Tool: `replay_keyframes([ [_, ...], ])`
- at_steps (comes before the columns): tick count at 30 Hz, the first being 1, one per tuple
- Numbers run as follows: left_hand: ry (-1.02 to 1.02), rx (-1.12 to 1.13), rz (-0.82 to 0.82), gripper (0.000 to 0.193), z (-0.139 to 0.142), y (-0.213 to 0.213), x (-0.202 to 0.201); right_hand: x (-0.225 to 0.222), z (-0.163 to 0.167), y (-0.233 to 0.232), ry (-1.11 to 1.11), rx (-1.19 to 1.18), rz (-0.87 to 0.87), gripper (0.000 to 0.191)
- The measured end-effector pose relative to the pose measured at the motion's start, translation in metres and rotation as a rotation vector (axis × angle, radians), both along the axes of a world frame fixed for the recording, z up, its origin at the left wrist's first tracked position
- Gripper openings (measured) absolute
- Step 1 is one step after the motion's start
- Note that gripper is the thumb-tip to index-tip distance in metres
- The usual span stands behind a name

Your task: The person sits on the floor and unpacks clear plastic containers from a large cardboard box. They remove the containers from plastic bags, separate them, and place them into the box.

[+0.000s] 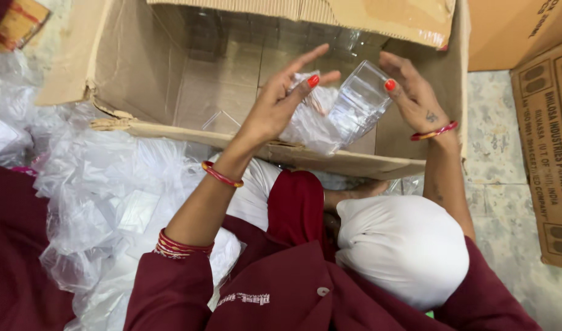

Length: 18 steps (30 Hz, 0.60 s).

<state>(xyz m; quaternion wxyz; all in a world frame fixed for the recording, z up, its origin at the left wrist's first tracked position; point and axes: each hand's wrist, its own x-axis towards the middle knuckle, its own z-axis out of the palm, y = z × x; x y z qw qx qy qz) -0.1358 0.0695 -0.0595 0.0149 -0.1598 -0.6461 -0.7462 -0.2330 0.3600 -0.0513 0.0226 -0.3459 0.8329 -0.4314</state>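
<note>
I hold a small clear plastic box (360, 101) above the open cardboard carton (140, 67), between my two hands. My right hand (415, 92) supports its far side with the fingers spread along it. My left hand (281, 101) pinches the thin clear plastic bag (308, 125) that hangs from the box. A heap of plastic wrappers (103, 202) lies at my left.
</note>
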Motion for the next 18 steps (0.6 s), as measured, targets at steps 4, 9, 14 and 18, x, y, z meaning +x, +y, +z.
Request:
replay_keyframes([
  [4, 0.048, 0.101, -0.002, 0.052, 0.030, 0.021, 0.007, 0.029, 0.033, -0.017, 0.027, -0.340, -0.018, 0.042],
  [9, 0.372, 0.101, 0.088, 0.060, 0.049, 0.042, 0.016, 0.064, 0.049, -0.046, -0.118, -0.244, 0.120, 0.036],
  [14, 0.244, 0.198, 0.217, 0.045, 0.030, 0.043, 0.007, 0.066, 0.040, -0.033, -0.106, -0.232, -0.122, 0.018],
  [18, 0.287, -0.015, 0.564, 0.039, -0.003, 0.046, -0.004, 0.063, 0.034, -0.027, 0.108, -0.440, 0.017, 0.033],
])
